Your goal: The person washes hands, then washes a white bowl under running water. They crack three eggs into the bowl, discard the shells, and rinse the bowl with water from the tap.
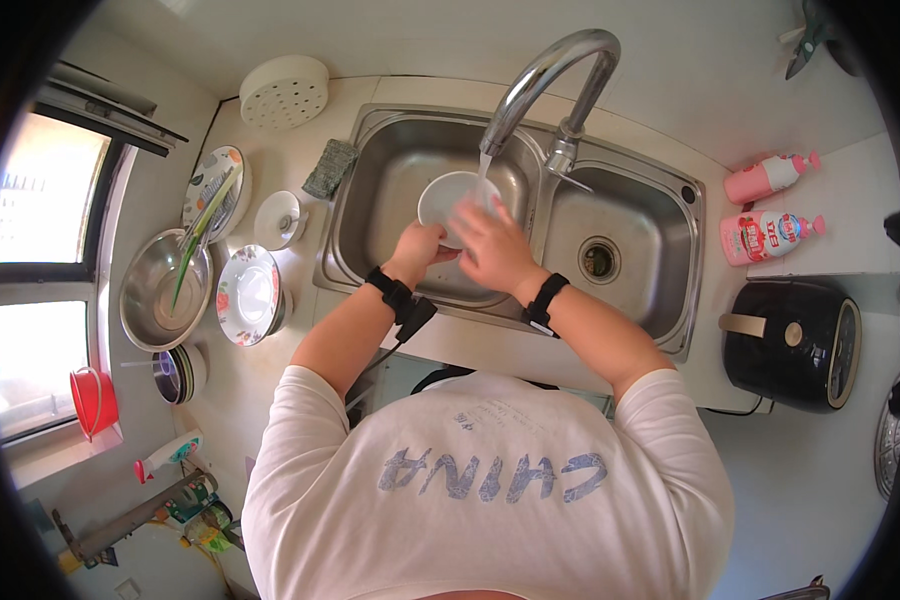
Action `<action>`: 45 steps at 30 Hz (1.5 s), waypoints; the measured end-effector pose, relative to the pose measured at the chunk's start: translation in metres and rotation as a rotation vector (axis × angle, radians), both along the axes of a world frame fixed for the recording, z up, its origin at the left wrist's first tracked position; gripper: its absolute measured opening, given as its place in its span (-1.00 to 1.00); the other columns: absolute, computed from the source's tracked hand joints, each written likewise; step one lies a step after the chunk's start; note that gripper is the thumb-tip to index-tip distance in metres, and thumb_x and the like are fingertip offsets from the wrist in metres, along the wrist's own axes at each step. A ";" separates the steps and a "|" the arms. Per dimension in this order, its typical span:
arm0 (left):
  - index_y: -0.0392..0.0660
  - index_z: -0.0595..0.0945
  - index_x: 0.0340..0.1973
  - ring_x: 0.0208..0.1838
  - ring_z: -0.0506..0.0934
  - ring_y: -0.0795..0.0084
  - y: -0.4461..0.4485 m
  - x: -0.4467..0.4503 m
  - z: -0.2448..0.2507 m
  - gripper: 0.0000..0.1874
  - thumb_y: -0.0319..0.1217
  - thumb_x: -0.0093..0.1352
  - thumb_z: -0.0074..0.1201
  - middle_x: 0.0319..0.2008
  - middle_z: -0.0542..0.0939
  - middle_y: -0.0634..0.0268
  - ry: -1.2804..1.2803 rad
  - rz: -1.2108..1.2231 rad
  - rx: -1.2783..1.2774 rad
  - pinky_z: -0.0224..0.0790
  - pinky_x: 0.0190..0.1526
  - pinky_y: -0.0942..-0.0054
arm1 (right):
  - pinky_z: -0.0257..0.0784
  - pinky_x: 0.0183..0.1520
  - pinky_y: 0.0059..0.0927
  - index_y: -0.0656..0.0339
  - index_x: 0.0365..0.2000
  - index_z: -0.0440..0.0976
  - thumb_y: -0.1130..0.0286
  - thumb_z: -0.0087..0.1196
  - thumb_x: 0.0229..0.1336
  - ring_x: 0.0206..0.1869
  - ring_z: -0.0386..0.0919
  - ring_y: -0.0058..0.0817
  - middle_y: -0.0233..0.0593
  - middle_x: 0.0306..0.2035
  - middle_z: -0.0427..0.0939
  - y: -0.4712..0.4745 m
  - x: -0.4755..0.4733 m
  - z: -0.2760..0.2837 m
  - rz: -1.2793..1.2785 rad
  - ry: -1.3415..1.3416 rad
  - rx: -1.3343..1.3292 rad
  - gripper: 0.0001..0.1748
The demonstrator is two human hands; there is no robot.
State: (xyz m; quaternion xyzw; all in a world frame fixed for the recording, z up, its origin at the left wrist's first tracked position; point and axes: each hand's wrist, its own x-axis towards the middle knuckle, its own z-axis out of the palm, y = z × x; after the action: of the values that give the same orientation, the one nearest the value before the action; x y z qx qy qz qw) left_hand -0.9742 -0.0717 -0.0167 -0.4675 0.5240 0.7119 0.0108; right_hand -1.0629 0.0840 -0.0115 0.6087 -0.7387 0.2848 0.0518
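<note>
Over the left basin of a stainless steel double sink [379, 247], my left hand [418, 251] grips the near left rim of a white bowl [444, 196]. My right hand [489, 244] is spread over the bowl's right part, its fingers blurred; whether it grips anything is unclear. Water runs from the chrome faucet [495, 135] into the bowl and over the fingers. The right hand hides part of the bowl. A grey-green scouring pad [330, 169] lies on the counter by the sink's left edge.
Left of the sink are a small white bowl [276, 220], floral dishes [247, 295], a metal basin [146, 292], stacked bowls [195, 373] and a white perforated steamer [285, 91]. To the right are pink bottles [742, 238] and a black air fryer [765, 352]. The drain [598, 260] is in the right basin.
</note>
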 end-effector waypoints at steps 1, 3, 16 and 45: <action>-0.51 0.44 -0.01 -0.12 0.66 0.03 0.000 0.001 0.000 -0.66 -0.50 0.37 -0.07 -0.11 0.55 -0.06 0.021 -0.052 0.005 0.66 -0.11 0.28 | 0.12 0.40 0.01 0.31 0.20 0.32 0.36 0.18 -0.09 0.34 0.29 -0.15 -0.05 0.28 0.32 -0.001 0.000 0.001 0.055 -0.101 0.119 -0.25; -0.50 0.44 -0.02 -0.13 0.66 0.03 0.001 0.004 0.001 -0.67 -0.49 0.38 -0.07 -0.10 0.56 -0.06 0.052 -0.152 0.018 0.66 -0.12 0.28 | 0.10 0.42 -0.06 0.27 0.21 0.32 0.37 0.18 -0.10 0.36 0.27 -0.20 -0.07 0.30 0.30 -0.007 -0.003 0.000 0.162 -0.313 0.328 -0.24; -0.35 0.38 0.03 -0.25 0.66 0.06 0.005 -0.011 0.021 -0.68 -0.55 0.35 -0.14 -0.13 0.53 0.00 0.114 0.061 0.018 0.68 -0.23 0.28 | 0.09 0.44 -0.24 0.34 0.01 0.50 0.54 -0.04 0.02 0.13 0.51 -0.22 -0.02 0.03 0.58 -0.027 -0.016 -0.006 -0.132 0.086 0.496 -0.53; 0.12 -0.03 0.49 -0.08 0.59 -0.12 -0.040 0.040 0.057 -0.12 -0.54 0.31 -0.01 0.14 0.54 0.01 -0.025 -0.187 -1.497 0.49 -0.14 0.07 | 0.46 -0.17 -0.31 0.28 -0.41 0.62 0.09 -0.07 0.30 -0.29 0.62 -0.24 -0.06 -0.42 0.65 0.007 -0.067 -0.018 -0.206 -0.881 -0.079 -0.54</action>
State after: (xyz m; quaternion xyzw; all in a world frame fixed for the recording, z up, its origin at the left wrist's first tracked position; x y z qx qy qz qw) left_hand -0.9344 -0.1116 0.0400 -0.3116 0.9050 0.1563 -0.2437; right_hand -1.1302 0.0911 -0.0292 0.3501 -0.7356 0.5381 -0.2162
